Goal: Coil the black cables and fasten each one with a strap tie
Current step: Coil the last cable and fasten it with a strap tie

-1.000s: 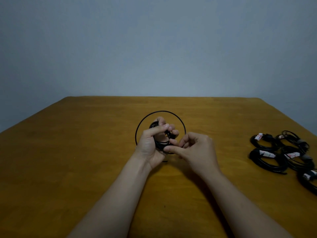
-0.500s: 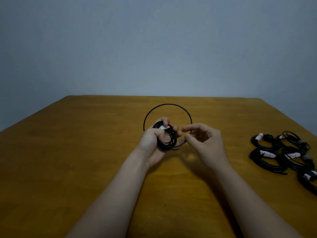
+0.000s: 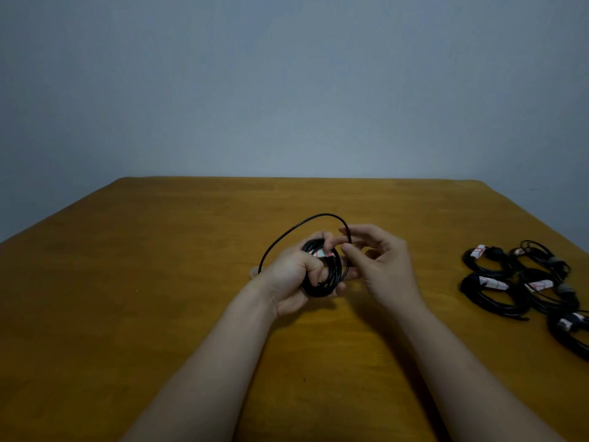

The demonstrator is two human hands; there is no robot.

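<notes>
Thin black flexible cable (image 3: 318,288) was held above the middle of the brown wooden table (image 3: 159,282), most of it wound into a small tight coil. Left hand (image 3: 291,272) gripped that coil, fingers curled through its centre, thumb over the top by a white-and-red label (image 3: 322,252). One loose loop (image 3: 299,223) arced up and across to the right hand (image 3: 382,269), whose thumb and forefinger closed narrowly on the strand; other fingers relaxed.

Judgement: cable is light, limp yet springy, and the windings will splay if the grip slackens. Best hold is across all turns at one spot, guiding the free strand near the coil.

Tied black cable bundles (image 3: 497,295) lay well apart, at right.
</notes>
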